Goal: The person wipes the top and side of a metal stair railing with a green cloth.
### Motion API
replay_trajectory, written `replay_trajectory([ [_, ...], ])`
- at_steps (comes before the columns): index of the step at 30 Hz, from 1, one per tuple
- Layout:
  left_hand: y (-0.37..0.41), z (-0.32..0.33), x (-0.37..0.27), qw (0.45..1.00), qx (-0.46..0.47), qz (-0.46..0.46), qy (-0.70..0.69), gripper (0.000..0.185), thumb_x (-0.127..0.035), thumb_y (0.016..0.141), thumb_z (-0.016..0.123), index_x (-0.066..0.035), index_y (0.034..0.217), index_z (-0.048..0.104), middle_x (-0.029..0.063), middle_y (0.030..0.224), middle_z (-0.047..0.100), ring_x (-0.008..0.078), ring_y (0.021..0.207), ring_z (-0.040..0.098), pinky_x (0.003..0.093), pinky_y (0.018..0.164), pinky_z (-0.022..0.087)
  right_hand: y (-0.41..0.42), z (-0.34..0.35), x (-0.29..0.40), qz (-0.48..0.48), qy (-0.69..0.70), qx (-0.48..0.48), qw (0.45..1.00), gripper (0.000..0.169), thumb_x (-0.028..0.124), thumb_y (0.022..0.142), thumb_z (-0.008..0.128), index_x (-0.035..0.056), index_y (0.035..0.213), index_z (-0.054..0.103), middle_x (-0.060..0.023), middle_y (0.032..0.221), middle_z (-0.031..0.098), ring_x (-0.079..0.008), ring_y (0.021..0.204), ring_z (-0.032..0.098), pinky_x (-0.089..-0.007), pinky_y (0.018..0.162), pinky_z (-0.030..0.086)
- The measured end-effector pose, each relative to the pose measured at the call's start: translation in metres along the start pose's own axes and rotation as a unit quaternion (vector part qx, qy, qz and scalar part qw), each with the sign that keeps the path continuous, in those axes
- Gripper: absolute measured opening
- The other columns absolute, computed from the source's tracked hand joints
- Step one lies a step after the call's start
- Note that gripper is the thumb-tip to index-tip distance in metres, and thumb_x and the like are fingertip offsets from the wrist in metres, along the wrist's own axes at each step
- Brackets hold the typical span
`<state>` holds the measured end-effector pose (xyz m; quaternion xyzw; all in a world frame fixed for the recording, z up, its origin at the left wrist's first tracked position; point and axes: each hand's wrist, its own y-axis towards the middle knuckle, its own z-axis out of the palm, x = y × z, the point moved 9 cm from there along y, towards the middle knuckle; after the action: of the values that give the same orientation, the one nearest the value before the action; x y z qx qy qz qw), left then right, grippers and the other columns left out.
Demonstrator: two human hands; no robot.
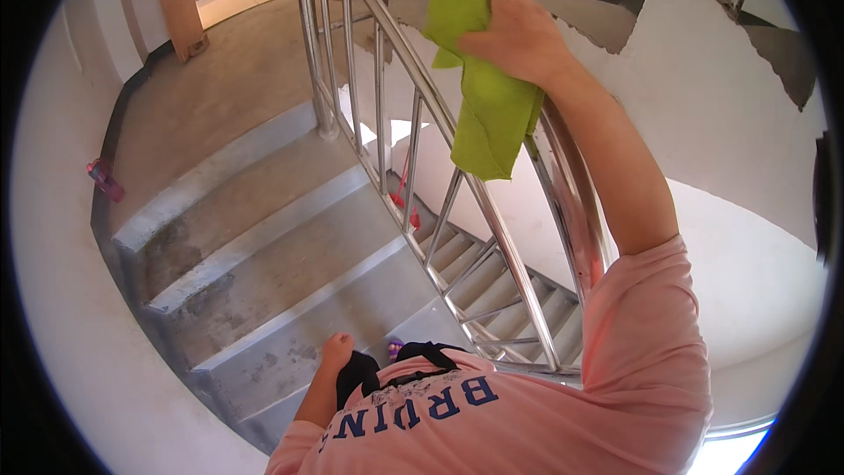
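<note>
My right hand (527,33) is raised at the top of the view, on a lime-green cloth (491,125) that lies over the metal stair handrail. The cloth's lower part hangs down beside the rail, and one end sticks out past my fingers. Below the cloth, the curved shiny handrail (580,211) runs down beside my right arm. My left hand (338,348) hangs low beside my body over the concrete steps, its fingers curled, with no object visible in it. The metal balusters (415,152) stand left of the cloth.
Concrete steps (264,264) with pale edges climb to a landing (244,66). A pink bottle (105,179) lies by the left wall. Through the railing, a lower stair flight (521,290) and a red dustpan-like object (414,218) show. A wooden post or door frame (177,0) stands at upper left.
</note>
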<state>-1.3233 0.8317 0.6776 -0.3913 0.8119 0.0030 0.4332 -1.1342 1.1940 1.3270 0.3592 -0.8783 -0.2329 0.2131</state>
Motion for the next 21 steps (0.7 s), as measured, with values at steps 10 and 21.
replay_trajectory([
  [10, -0.051, -0.015, -0.135, 0.991, 0.091, 0.096, 0.022, 0.044, -0.036, 0.084, 0.061, 0.0, 0.111, 0.063, 0.0187, 0.1, 0.068, 0.0304, 0.095, 0.066, 0.0364, 0.082, 0.051, -0.001, 0.001, 0.0, -0.011, 0.008, -0.022, 1.0, 0.085, 0.031, 0.067, 0.07, 0.0016, 0.136, 0.031, -0.0265, 0.118, 0.051, -0.0422, 0.105, 0.057, -0.0446, 0.09, 0.048],
  [21, -0.02, -0.022, -0.17, 0.977, 0.124, 0.173, 0.018, 0.047, -0.035, 0.084, 0.062, 0.0, 0.115, 0.06, 0.0208, 0.105, 0.066, 0.0318, 0.094, 0.066, 0.0373, 0.082, 0.052, -0.003, -0.004, 0.003, -0.013, 0.0, -0.023, 1.0, 0.088, 0.034, 0.066, 0.069, 0.0042, 0.139, 0.029, -0.0243, 0.117, 0.051, -0.0412, 0.102, 0.058, -0.0445, 0.088, 0.048],
])
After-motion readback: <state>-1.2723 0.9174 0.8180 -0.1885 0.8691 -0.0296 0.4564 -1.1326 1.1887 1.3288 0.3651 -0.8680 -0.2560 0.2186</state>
